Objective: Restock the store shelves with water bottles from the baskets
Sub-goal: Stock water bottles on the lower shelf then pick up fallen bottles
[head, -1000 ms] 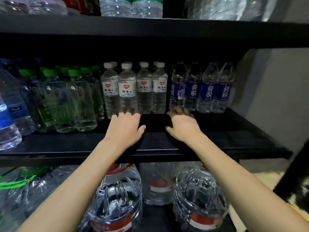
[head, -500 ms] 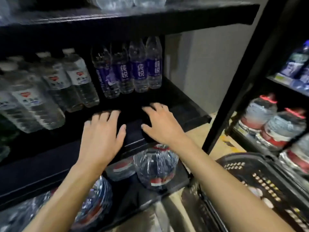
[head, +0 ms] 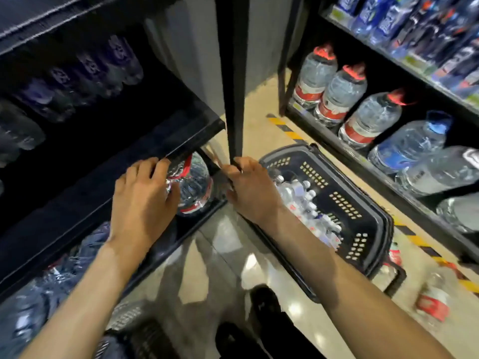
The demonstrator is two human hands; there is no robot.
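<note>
Head view: in the last second I have turned right and down. A second ago both hands lay flat on the shelf point(head: 116, 141), in front of the rows of bottles. Now that shelf has slid off to the left, and its purple-label bottles point(head: 103, 68) are only a blur at the far left.

The left hand point(head: 145, 198) hangs off the shelf's front edge, over the big jug point(head: 193, 182) on the tier below. Its fingers are loosely apart and hold nothing. The right hand point(head: 251, 190) is near the foot of the black post point(head: 233, 73). Its fingers are relaxed and also hold nothing, and I cannot tell whether they brush the post.

The basket point(head: 344, 203) has come into view on the floor to the right, just past the right hand. A layer of small bottles point(head: 298, 195) lies in it. A loose bottle point(head: 432, 299) lies on the floor at near right, beyond the basket.

I take it that one placement is done and I am going back for more stock. The right hand is closer to the bottles in the basket, so it should reach first. The frame is smeared by the turn, so I would let the view settle before picking one.
</note>
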